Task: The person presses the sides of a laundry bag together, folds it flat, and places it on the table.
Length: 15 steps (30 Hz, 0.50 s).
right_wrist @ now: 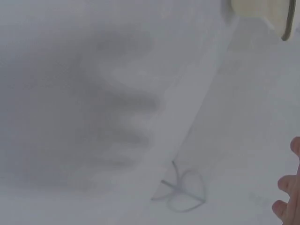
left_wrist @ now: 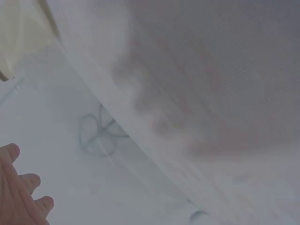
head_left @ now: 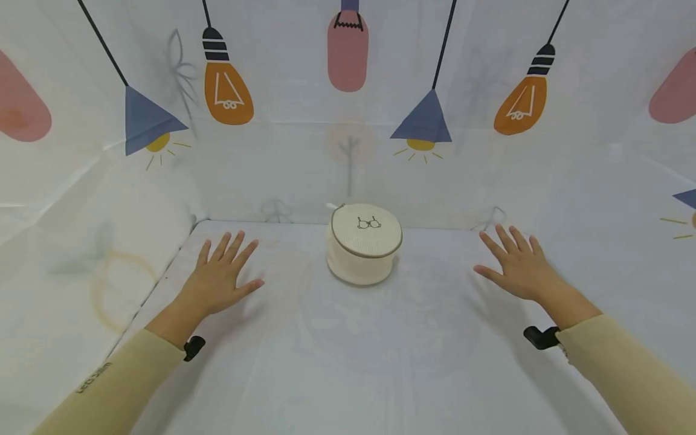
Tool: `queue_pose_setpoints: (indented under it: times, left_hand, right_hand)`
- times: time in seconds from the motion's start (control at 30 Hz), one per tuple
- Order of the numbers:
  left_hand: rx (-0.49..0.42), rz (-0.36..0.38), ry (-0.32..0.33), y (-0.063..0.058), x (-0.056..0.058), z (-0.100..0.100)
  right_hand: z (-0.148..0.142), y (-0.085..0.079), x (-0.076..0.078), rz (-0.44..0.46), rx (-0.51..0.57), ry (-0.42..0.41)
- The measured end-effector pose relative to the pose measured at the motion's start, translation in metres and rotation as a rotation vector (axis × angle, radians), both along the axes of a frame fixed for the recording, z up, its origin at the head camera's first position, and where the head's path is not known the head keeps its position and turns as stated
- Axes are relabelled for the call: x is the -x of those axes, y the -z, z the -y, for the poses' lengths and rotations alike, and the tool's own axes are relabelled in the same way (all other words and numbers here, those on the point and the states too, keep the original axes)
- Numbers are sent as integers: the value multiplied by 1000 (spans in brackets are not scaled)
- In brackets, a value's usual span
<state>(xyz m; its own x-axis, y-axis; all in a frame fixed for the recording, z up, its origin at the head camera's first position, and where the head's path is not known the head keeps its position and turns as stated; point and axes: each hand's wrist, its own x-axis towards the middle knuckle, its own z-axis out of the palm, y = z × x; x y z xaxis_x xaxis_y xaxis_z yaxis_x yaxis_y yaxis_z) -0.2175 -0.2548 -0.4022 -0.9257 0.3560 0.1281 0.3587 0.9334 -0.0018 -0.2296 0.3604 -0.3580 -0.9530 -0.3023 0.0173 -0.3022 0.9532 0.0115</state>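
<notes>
A round cream zippered case (head_left: 365, 270) with a bra drawing on its mesh lid stands at the back middle of the white-covered table. To its left, my left hand (head_left: 220, 281) hovers over the surface, palm down, fingers spread and holding nothing. My right hand (head_left: 516, 266) is held out likewise on the other side, its fingers apart. The lid's dark zipper edge appears closed all round. In the left wrist view, part of the case (left_wrist: 23, 37) shows at the upper left; the right wrist view catches it (right_wrist: 262, 11) at the upper right.
A white sheet printed with lamps and an orange bulb (head_left: 228, 93) hangs as a wall right behind the case. Another sheet wall (head_left: 65, 241) rises along the table's left side. Black wrist mounts (head_left: 194, 348) sit under both cream sleeves.
</notes>
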Motion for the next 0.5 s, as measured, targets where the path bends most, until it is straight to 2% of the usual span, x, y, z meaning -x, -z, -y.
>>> queue_pose_setpoints:
  times: [0.5]
  left_hand:
    - [-19, -33, 38, 1, 2, -12]
  right_hand:
    - [7, 4, 4, -19, 42, -29]
